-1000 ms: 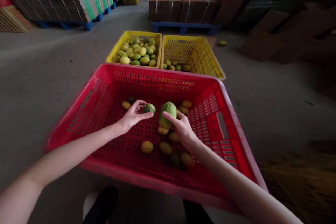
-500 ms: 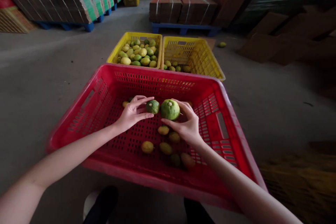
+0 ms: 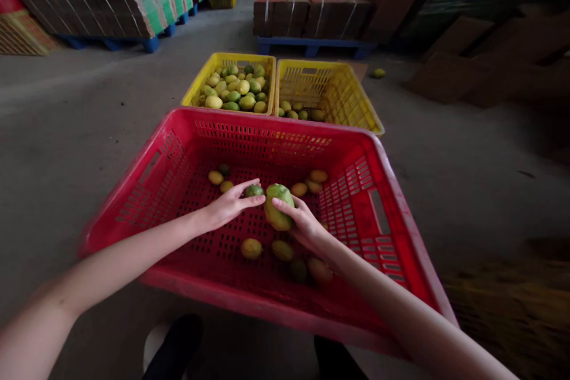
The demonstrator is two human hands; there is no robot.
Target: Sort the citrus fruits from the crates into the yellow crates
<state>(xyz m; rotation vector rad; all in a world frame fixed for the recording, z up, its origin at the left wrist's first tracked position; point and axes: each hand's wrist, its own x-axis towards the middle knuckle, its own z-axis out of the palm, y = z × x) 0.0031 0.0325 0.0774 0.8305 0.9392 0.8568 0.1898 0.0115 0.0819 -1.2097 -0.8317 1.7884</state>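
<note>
A red perforated crate (image 3: 187,148) holds yellow-green fruit (image 3: 278,206); two yellow crates (image 3: 327,86) sit beyond.

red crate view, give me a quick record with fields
left hand: pinches small green fruit
right hand: grips big green fruit
red crate: holds a few loose fruits, both hands inside
left yellow crate: nearly full of fruit
right yellow crate: few fruits at near end

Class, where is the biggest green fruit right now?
Head view, centre: the big green fruit is in the right hand over the red crate, beside the smaller green fruit in the left hand.
</note>
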